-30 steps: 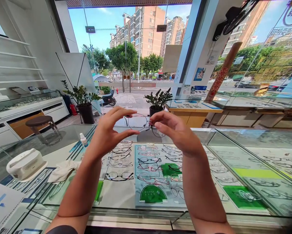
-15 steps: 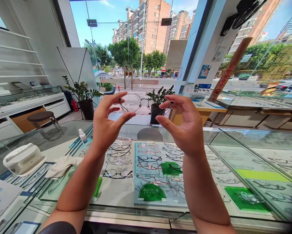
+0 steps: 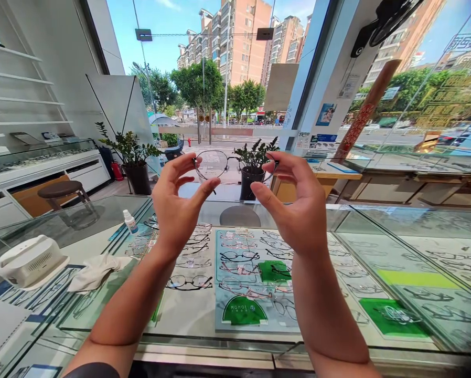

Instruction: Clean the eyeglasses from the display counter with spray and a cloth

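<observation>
I hold a thin dark-rimmed pair of glasses (image 3: 215,164) up at chest height over a glass display counter (image 3: 113,220). My left hand (image 3: 178,205) pinches the left lens rim between thumb and fingers. My right hand (image 3: 298,205) pinches the right side of the frame, which its fingers partly hide. The lenses face the shop window.
Under the counter glass lie rows of several spectacle frames (image 3: 239,257) on trays with green cards (image 3: 245,312). On the counter's left stand a white machine (image 3: 29,261), a white cloth (image 3: 96,268) and a small spray bottle (image 3: 130,221). Potted plants (image 3: 135,157) and a stool (image 3: 62,190) stand behind.
Both hands have lifted the glasses higher and moved apart along the frame, from gripping near the bridge to holding the outer rims.
</observation>
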Available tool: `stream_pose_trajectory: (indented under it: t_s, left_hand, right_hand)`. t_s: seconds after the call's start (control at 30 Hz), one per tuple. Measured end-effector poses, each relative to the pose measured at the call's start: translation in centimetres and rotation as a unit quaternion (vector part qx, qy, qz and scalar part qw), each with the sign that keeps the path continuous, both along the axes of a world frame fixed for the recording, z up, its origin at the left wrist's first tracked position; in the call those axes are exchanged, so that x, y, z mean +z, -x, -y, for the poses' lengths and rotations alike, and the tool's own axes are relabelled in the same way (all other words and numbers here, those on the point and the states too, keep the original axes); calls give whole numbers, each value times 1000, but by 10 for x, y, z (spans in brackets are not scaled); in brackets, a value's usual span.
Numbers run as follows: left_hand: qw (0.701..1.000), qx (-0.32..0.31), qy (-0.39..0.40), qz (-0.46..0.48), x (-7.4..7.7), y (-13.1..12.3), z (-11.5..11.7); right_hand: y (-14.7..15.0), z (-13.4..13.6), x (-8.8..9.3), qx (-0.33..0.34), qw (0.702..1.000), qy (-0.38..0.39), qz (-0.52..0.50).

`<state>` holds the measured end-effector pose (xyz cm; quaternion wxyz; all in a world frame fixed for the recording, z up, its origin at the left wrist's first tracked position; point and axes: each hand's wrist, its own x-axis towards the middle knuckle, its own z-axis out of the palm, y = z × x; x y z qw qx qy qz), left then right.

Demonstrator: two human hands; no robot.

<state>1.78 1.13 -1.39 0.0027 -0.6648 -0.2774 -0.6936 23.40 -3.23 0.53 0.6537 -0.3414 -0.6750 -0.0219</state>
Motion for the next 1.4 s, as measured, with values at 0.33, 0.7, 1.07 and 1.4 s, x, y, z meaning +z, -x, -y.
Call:
stream_pose_trajectory:
  t_s: [0.33, 0.7, 1.07, 1.4]
  left_hand:
    - [993, 103, -50, 24, -6, -8, -8]
    - [988, 132, -66, 36, -5, -11, -4]
    - [990, 114, -76, 44, -4, -6, -10]
    - [997, 60, -32, 22, -2, 1, -21]
  right_hand:
    - [0, -10, -7, -35, 999, 0, 17]
    - [4, -19, -13, 7, 999, 45, -21]
    - [7, -20, -11, -27, 999, 36, -8]
    - [5, -23, -12, -72, 997, -1, 3]
